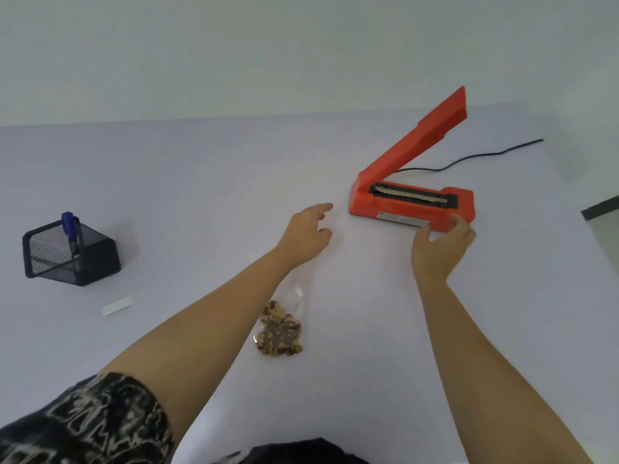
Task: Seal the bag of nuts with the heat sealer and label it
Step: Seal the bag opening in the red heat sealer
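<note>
Thumb and fingers of the right hand (438,249) clasp the near corner of the open-levered orange plastic heat sealer (398,211), the left hand (308,232) has its fingers apart and empty, and sealing and labelling both appear outstanding, since the clear plastic bag of brown nuts (279,333) lies between the forearms, long axis 6-to-12, mouth apparently toward 12 o'clock.

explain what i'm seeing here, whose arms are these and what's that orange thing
One picture, taken by a camera worn on a person's head, looking down at their own arms over a pale table. The orange thing is a heat sealer, its arm raised, cord trailing behind. The right hand holds its near corner; the left hand reaches toward it, open and holding nothing. A clear bag of nuts lies nearer the person, untouched. To the left are a black mesh holder with a blue pen and a small white strip, probably the label.
</note>
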{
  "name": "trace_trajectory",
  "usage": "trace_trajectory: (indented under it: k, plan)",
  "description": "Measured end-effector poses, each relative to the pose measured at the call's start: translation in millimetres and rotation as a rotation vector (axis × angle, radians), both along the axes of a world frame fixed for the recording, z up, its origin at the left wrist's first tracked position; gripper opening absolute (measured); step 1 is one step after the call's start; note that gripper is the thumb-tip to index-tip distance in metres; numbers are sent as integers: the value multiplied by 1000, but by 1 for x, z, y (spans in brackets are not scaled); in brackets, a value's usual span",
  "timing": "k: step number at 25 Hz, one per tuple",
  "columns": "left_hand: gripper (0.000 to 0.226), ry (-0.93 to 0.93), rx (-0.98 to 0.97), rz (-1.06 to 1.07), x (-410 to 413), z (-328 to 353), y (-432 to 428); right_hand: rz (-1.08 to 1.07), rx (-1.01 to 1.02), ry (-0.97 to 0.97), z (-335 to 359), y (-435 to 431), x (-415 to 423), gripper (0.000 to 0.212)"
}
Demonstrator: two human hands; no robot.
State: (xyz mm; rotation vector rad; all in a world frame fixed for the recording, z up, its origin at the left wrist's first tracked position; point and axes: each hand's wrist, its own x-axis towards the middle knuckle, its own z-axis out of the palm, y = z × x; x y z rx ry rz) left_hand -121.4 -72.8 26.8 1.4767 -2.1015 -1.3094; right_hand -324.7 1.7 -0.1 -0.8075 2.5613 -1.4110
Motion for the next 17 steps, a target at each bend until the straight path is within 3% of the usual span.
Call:
trace_trajectory:
  k: [3,5,9,12,17]
  plan:
    - [55,3,166,-35,-42,11,-13,44,237,-106,4,-4,-51,69]
    - [39,5,251,-6,-56,16,-19,139,347,-191,5,-3,-67,68]
    - [51,-18,214,-18,-66,19,-23,199,258,-240,7,16,-64,43]
    - [58,-7,199,28,-55,15,-19,242,279,-216,0,47,-45,66]
    - [66,-19,184,-45,-39,12,-6,187,282,-269,0,105,-3,72]
